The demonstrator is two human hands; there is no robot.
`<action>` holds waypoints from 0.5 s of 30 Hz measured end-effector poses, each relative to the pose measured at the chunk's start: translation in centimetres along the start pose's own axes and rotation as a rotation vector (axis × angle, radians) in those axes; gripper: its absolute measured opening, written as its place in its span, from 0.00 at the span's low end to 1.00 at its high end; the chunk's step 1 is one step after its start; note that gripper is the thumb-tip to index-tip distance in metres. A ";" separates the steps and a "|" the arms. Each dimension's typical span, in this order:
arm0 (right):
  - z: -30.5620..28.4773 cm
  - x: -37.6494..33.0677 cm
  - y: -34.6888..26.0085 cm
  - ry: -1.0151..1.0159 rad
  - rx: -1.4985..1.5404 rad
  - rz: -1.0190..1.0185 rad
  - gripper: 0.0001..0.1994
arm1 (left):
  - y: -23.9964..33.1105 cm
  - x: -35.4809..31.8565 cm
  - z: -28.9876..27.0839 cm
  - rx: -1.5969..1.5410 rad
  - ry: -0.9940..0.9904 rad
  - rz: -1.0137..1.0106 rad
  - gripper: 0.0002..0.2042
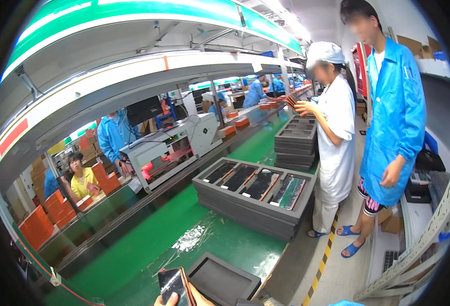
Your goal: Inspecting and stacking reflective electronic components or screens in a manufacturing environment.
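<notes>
One hand in view: a hand (176, 298) at the lower edge gripped a dark phone (170, 285); which hand it was, I could not tell.
Phone: upright, just left of the empty grey foam tray (222, 279) on the green bench (184, 224).
Beyond the tray: stacked foam trays (250, 201) carrying four phones.
Farther beyond: co-worker in white (334, 137).
</notes>
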State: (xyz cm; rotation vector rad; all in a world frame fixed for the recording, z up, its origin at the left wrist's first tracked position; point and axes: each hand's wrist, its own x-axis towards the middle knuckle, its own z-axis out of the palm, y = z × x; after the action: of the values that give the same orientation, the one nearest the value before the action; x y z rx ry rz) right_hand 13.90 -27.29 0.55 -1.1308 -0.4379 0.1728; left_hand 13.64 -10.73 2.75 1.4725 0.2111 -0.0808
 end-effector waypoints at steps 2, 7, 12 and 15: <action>0.3 0.1 0.0 0.022 0.103 0.035 0.41 | -0.6 -0.8 0.4 -0.258 0.030 -0.080 0.18; -1.1 0.7 -0.4 0.033 0.388 0.164 0.28 | -1.1 -2.6 1.7 -0.151 0.161 0.192 0.11; -2.0 0.1 -1.3 -0.017 0.441 0.321 0.26 | -2.4 -5.0 1.5 -0.188 0.257 0.143 0.06; -2.6 0.6 -2.1 -0.016 0.409 0.287 0.29 | -4.6 -6.7 0.1 -0.195 0.367 0.152 0.21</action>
State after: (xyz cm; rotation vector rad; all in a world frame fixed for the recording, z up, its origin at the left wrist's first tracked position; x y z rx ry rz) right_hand 15.42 -30.13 1.65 -0.7843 -0.2364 0.5005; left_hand 6.30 -11.77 -0.42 1.2953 0.3922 0.3278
